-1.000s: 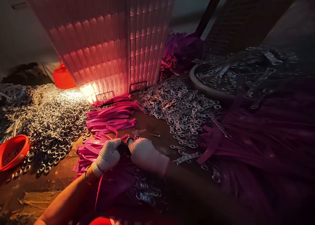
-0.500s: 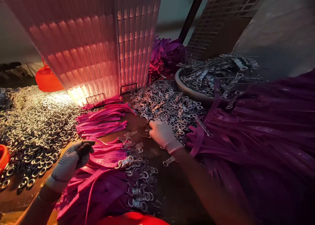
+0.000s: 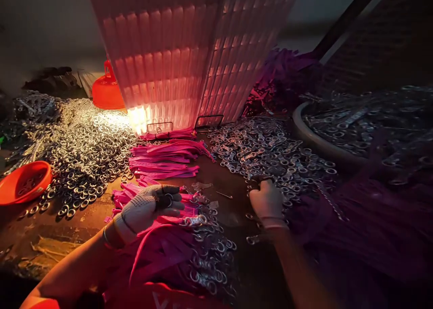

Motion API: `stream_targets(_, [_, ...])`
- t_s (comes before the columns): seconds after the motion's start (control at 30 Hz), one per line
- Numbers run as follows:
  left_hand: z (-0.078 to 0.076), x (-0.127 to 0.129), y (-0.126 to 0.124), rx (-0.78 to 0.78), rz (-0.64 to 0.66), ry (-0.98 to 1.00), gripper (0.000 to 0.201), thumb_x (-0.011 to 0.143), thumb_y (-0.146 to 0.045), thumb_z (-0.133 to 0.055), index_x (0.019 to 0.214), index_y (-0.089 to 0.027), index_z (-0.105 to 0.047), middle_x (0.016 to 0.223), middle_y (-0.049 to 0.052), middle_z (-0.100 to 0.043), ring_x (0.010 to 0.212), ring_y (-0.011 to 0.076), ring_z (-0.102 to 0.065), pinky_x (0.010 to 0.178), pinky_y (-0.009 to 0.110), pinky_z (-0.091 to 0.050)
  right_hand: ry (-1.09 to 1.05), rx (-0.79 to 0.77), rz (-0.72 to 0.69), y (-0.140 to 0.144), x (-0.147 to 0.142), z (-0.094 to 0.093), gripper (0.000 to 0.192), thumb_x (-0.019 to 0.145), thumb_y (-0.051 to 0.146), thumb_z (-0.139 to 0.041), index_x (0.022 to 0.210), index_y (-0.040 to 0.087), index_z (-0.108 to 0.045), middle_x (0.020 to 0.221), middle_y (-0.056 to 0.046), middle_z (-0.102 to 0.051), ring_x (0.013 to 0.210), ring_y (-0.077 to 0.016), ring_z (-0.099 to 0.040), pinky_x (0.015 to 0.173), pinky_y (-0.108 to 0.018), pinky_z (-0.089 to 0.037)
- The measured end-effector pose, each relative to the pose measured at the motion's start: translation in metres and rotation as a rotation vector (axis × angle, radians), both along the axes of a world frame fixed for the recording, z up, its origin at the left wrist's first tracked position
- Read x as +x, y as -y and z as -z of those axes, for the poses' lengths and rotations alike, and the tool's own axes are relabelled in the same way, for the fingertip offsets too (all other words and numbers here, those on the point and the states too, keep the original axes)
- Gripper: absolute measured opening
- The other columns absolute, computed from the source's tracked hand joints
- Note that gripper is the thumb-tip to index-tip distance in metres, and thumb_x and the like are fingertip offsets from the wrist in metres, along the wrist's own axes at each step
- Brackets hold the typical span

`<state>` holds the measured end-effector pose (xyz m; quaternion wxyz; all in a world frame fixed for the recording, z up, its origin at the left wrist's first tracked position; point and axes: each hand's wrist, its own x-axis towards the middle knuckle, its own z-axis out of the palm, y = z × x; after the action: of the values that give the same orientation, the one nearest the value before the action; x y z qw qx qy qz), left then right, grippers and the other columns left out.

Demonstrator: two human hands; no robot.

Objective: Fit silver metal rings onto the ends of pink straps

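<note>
Strap bundle lies between ring heap at left and buckle heap at right, ribbed panel behind

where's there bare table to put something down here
One bare patch lies lower left, between the ring pile, the orange bowl and the left hand. A smaller one lies between the pink straps and the right hand. Elsewhere rings, straps and the basin crowd it.
</note>
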<state>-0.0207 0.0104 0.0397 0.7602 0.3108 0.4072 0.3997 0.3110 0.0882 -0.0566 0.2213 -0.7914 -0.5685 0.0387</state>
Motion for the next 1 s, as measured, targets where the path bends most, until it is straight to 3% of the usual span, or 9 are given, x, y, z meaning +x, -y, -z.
stream_targets(0.17, [-0.004,0.007,0.003,0.067,0.048,-0.03,0.05,0.078,-0.022,-0.076,0.124,-0.012,-0.061,0.128,0.022,-0.063,0.085,0.0254,-0.073,0.07,0.036,-0.06,-0.484,0.117,-0.567,0.046,-0.065,-0.045,0.035,0.086,0.018,-0.046,0.117,0.017,-0.061,0.091,-0.007,-0.071,0.075,-0.0186,-0.063,0.07,-0.029,-0.051])
stream_targets(0.23, [-0.009,0.01,0.005,0.068,0.117,-0.017,0.051,0.076,-0.023,-0.077,0.124,-0.013,-0.062,0.127,0.021,-0.064,0.078,0.0225,-0.073,0.065,0.031,-0.059,-0.475,0.152,-0.807,0.065,-0.094,-0.068,0.043,0.084,0.015,-0.051,0.126,0.02,-0.059,0.102,-0.007,-0.071,0.086,-0.0191,-0.065,0.078,-0.031,-0.052])
stream_targets(0.33, [-0.013,0.015,0.007,0.09,0.216,0.064,0.04,0.074,-0.025,-0.078,0.111,-0.011,-0.07,0.102,0.016,-0.073,0.067,0.0175,-0.07,0.056,0.023,-0.053,-0.401,0.13,-1.05,0.08,-0.122,-0.09,0.039,0.083,0.015,-0.056,0.121,0.021,-0.064,0.108,-0.008,-0.071,0.095,-0.0206,-0.066,0.085,-0.033,-0.052])
stream_targets(0.47, [-0.001,0.016,0.009,-0.024,0.277,0.153,0.029,0.077,-0.03,-0.074,0.097,-0.009,-0.073,0.077,0.011,-0.072,0.056,0.0144,-0.064,0.051,0.022,-0.049,-0.417,0.1,-1.051,0.085,-0.128,-0.097,0.027,0.081,0.013,-0.055,0.101,0.02,-0.071,0.097,-0.007,-0.073,0.092,-0.0211,-0.067,0.084,-0.034,-0.053])
stream_targets(0.6, [0.012,0.009,0.007,0.069,0.209,0.152,0.039,0.077,-0.036,-0.075,0.107,-0.011,-0.07,0.091,0.014,-0.073,0.064,0.0179,-0.069,0.051,0.022,-0.05,-0.674,0.088,-0.956,0.087,-0.119,-0.1,0.039,0.079,0.013,-0.058,0.116,0.02,-0.068,0.101,-0.005,-0.074,0.09,-0.0196,-0.068,0.08,-0.032,-0.055])
stream_targets(0.67, [0.01,0.008,0.007,0.141,0.174,0.104,0.043,0.076,-0.041,-0.076,0.106,-0.011,-0.07,0.094,0.015,-0.073,0.065,0.0179,-0.069,0.048,0.022,-0.05,-0.819,-0.004,-0.889,0.087,-0.117,-0.103,0.036,0.082,0.021,-0.062,0.117,0.019,-0.067,0.098,-0.005,-0.075,0.087,-0.0196,-0.07,0.076,-0.031,-0.056])
stream_targets(0.77, [0.0,0.013,0.007,0.175,0.165,-0.079,0.036,0.078,-0.041,-0.075,0.092,-0.009,-0.071,0.068,0.008,-0.069,0.048,0.0106,-0.06,0.041,0.017,-0.041,-0.866,-0.059,-0.858,0.087,-0.117,-0.106,0.035,0.081,0.025,-0.065,0.115,0.018,-0.069,0.098,-0.006,-0.076,0.087,-0.0202,-0.07,0.075,-0.031,-0.057])
stream_targets(0.87, [-0.006,0.017,0.006,0.181,0.148,-0.131,0.031,0.078,-0.039,-0.075,0.086,-0.01,-0.07,0.053,0.001,-0.06,0.04,0.0063,-0.05,0.039,0.015,-0.035,-0.855,-0.032,-0.841,0.088,-0.119,-0.104,0.037,0.078,0.019,-0.063,0.115,0.018,-0.069,0.097,-0.005,-0.076,0.087,-0.0197,-0.07,0.077,-0.031,-0.057])
stream_targets(1.0, [-0.003,0.014,0.005,0.148,0.202,-0.074,0.034,0.077,-0.037,-0.075,0.1,-0.013,-0.069,0.06,0.0,-0.061,0.042,0.0077,-0.052,0.038,0.017,-0.035,-0.776,0.074,-0.794,0.092,-0.121,-0.096,0.038,0.078,0.015,-0.059,0.114,0.02,-0.069,0.095,-0.004,-0.075,0.087,-0.0196,-0.069,0.077,-0.032,-0.056])
